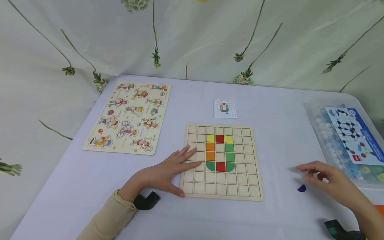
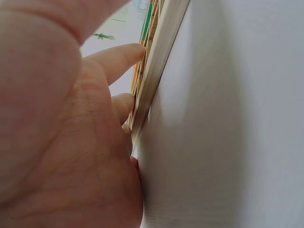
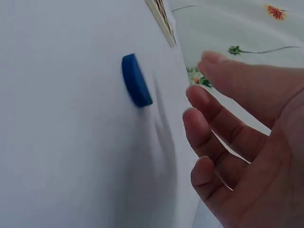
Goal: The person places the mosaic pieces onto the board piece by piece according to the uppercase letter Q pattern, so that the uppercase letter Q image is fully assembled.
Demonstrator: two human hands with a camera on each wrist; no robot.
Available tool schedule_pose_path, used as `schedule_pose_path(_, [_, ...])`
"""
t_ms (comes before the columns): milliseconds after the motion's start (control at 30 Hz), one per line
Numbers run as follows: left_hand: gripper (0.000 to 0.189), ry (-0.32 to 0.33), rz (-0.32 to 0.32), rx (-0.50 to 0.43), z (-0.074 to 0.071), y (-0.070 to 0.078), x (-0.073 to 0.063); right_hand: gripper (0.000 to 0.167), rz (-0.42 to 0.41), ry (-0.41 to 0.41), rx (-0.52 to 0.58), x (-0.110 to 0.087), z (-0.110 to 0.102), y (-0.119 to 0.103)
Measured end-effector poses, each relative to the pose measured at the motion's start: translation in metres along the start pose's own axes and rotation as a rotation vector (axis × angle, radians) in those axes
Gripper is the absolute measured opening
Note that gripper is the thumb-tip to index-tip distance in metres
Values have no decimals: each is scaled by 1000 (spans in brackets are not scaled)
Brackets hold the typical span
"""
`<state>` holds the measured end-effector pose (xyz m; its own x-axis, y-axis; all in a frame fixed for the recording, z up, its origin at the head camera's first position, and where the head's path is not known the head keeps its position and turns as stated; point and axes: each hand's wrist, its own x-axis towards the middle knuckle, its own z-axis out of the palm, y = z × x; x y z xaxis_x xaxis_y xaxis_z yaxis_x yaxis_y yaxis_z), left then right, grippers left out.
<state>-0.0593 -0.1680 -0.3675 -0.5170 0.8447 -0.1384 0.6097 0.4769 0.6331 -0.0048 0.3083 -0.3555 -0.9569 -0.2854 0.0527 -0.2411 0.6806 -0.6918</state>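
A wooden grid board (image 1: 222, 190) lies flat in the middle, with a ring of coloured pieces in its cells. Red squares (image 1: 220, 138) sit at top and bottom, orange squares (image 1: 210, 155) on the left, green squares (image 1: 229, 156) on the right, and yellow (image 1: 211, 138) and green rounded pieces form the corners. With fingers spread, my left hand (image 1: 166, 171) rests at the board's left edge, fingertips over its cells. To the right, a dark blue rounded piece (image 1: 301, 188) lies on the table. My right hand (image 1: 333, 183) hovers beside it, fingers loosely bent and holding nothing.
Behind the board lies a small card (image 1: 232, 115) printed with a similar coloured ring. A picture puzzle board (image 1: 123, 115) is at the back left. At the right edge stands a clear plastic box (image 1: 328, 150) with a blue label; an orange item (image 1: 380, 209) shows below it.
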Motion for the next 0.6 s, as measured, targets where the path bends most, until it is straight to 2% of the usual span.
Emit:
schedule_pose_path(100, [97,3,2,1,0,0,0,33,-12,-43,13,-12,3,10])
schedule_pose_path(233, [96,7,-2,-1,0,0,1,37,-24,-59,6,-19,7,16])
schedule_pose_path(500, [97,8,5,-7,-1,1,0,39,-120,-64,7,-17,11,19])
schedule_pose_path(600, [97,12,9,-6,-1,2,-1,40,-120,-60,-3,-16,11,18])
